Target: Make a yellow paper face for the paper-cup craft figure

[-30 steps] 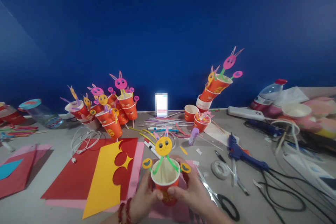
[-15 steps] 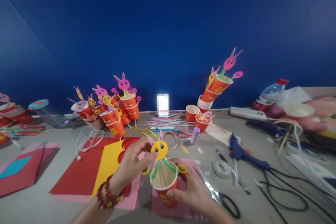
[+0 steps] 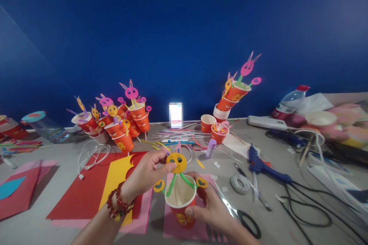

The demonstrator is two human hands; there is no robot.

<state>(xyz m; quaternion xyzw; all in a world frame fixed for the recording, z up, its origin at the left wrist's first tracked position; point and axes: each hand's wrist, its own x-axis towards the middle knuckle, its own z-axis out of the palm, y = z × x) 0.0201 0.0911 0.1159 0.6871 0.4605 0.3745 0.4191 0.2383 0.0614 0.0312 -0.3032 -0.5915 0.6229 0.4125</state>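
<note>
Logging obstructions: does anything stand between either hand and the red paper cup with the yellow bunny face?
Nothing visible: the right hand grips the red paper cup, and the left hand touches its yellow paper face.

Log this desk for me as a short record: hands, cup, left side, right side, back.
Left hand: thumb on the front of the yellow paper face; red beaded bracelet on its wrist
Right hand: around the side of the red paper cup
Cup fittings: two green stems below the face
Left side: red sheet partly under a yellow sheet
Right side: scissors, tape roll, blue glue gun
Back: decorated cups before a blue wall
</note>
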